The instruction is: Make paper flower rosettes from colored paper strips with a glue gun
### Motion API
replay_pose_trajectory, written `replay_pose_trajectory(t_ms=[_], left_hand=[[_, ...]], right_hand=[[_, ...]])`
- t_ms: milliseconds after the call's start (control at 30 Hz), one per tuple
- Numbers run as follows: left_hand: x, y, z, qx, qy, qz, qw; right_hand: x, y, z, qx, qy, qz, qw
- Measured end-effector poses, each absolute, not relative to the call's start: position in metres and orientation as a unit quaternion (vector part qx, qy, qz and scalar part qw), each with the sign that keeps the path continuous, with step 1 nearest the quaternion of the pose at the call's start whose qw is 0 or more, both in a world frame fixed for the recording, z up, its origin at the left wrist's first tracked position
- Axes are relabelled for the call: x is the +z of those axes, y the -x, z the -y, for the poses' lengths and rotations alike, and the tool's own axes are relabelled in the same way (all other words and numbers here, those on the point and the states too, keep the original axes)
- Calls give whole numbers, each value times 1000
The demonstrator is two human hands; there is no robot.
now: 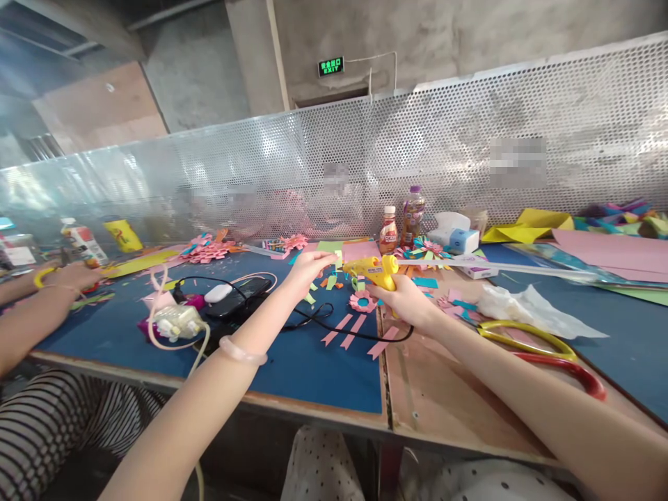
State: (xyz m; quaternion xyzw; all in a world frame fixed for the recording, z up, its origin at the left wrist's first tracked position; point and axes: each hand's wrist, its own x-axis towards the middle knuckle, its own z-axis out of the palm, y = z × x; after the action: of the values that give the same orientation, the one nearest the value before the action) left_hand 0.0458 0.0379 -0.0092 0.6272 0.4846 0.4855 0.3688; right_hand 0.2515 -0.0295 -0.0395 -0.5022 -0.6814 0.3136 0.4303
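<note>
Glue gun (385, 272) is clasped by the right hand (403, 298); left of this grip, green paper (339, 260) is pinched by the left hand (309, 272).

"EXIT" on green wall sign (330, 67)

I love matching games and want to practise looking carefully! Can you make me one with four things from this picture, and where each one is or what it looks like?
Things:
1. glue gun
2. exit sign
3. bracelet
4. purple-capped bottle

Clues:
A. around the left arm
B. next to a white-capped bottle
C. yellow, held in the right hand
D. high up, with green letters

Pairs: 1-C, 2-D, 3-A, 4-B
</note>
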Motion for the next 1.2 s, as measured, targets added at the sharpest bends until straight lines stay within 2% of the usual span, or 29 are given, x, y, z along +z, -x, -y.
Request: replay_pose_trajectory(t_ms=[1200], left_hand=[[-12,-43,-40,493,-624,-485,364]], right_hand=[[-42,-253,28,267,533,695,401]])
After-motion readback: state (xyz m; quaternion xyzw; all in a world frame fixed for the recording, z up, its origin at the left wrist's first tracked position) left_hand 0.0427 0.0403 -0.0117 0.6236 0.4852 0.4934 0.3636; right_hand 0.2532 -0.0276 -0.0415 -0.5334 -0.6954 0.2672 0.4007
